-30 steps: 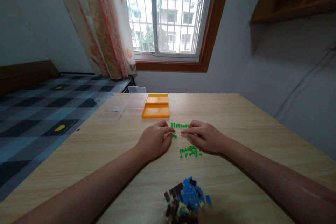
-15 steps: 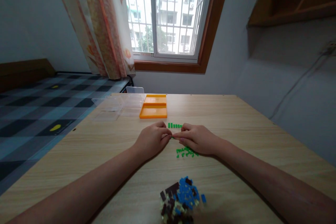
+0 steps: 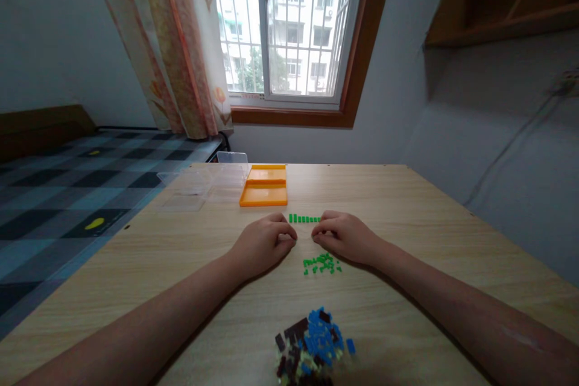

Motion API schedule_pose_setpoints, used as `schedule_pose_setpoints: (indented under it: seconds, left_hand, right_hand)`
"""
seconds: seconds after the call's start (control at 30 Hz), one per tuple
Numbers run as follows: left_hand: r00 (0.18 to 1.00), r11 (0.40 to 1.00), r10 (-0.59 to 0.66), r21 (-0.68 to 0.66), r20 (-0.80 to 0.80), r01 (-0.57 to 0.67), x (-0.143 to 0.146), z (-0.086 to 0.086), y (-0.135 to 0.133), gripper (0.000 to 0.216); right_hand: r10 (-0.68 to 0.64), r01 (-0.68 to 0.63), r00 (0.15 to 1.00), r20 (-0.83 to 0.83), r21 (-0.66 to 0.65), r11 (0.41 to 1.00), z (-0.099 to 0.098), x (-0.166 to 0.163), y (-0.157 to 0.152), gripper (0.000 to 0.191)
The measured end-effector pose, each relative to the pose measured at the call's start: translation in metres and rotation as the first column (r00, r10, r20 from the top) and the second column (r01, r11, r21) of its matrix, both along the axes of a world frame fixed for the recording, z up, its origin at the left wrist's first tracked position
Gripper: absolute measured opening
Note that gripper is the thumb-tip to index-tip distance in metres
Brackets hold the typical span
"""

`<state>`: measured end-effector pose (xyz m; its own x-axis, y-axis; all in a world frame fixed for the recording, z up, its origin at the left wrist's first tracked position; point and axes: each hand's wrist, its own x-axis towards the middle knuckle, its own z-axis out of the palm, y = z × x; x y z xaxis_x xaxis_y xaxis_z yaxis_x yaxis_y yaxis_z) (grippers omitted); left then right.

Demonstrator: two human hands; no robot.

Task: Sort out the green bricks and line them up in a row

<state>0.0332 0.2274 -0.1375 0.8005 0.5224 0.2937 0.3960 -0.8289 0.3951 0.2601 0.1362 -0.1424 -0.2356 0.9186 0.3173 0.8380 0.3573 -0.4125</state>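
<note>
On the table (image 3: 398, 325), centre: a row of green pieces (image 3: 304, 219) lies beyond my knuckles, its left end near my left hand (image 3: 260, 244), its right end just beside the fingers of my right hand (image 3: 346, 236).
Left hand: curled, thumb and forefinger brought tip to tip in a pinch shape; I cannot tell whether a piece is between them.
Right hand: fingers bent inward, thumb drawn up close to the forefinger; contents, if any, hidden from view.
Gap: my two sets of fingertips face each other, apart, bare wood between.
Loose green pieces (image 3: 322, 263): scattered in a small patch on the near side of my right fingertips, not touching them.
Mixed heap (image 3: 321, 338): blue, dark brown and pale pieces piled at the near edge of view.
Orange tray (image 3: 263, 204): two sections, far side, left of centre; clear boxes (image 3: 232, 158) stand to its left.
Green pieces, handling: judged to be light, stiff plastic, unlikely to break, but small enough to skid or flick away if pressed off-centre.
Recommended hold: opposite side edges, thumb against forefinger tip, with light pressure.
</note>
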Motion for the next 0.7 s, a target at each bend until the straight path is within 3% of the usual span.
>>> schedule_pose_setpoints:
  seconds: [0.17,0.33,0.53,0.7]
  left_hand:
    - [1.000,1.000,-0.020,-0.001,-0.007,0.020,-0.001,0.000,0.000,0.018]
    - [1.000,1.000,-0.020,-0.013,-0.007,0.020,-0.001,0.000,0.002,0.018]
    - [1.000,1.000,-0.018,-0.010,-0.010,0.018,-0.001,0.002,0.001,0.018]
    - [1.000,1.000,-0.022,0.003,-0.011,0.022,-0.001,0.002,0.001,0.019]
  right_hand:
    - [-0.082,0.082,0.997,0.000,0.018,0.996,0.015,0.036,0.002,0.016]
    - [-0.118,0.118,0.993,-0.006,-0.071,0.991,0.008,0.074,0.009,0.017]
    - [-0.133,0.132,0.991,-0.007,-0.054,0.990,-0.007,0.074,0.013,0.023]
    - [-0.167,0.160,0.978,-0.124,-0.063,0.985,-0.011,0.078,0.014,0.022]
